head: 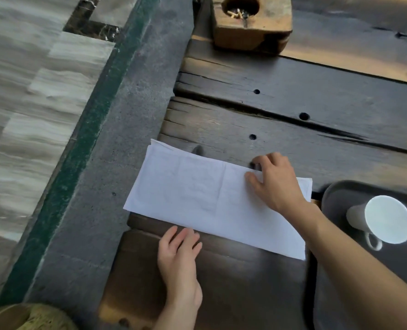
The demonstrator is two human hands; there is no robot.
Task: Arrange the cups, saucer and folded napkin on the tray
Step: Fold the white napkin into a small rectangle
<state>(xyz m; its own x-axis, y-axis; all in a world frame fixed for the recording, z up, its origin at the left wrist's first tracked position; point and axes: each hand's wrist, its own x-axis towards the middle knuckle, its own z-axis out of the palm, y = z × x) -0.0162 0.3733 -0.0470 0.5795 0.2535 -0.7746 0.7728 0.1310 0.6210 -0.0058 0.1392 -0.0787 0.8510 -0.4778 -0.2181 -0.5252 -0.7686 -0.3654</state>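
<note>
A white napkin (197,194) lies folded into a long strip on the dark wooden table, its left end hanging past the table's edge. My right hand (274,179) rests on its far right part, with thumb and fingertips pinching the far edge. My left hand (178,253) lies flat on the table, fingers apart, fingertips touching the napkin's near edge. To the right sits a dark tray (328,198) with a white cup (386,220) standing in it, handle toward me. No saucer or second cup is in view.
A wooden block ashtray (252,22) holding cigarette butts stands at the table's far end. The table (293,103) has cracks and round holes. Left of it run a grey stone ledge (116,139), a green strip and pale tiled floor.
</note>
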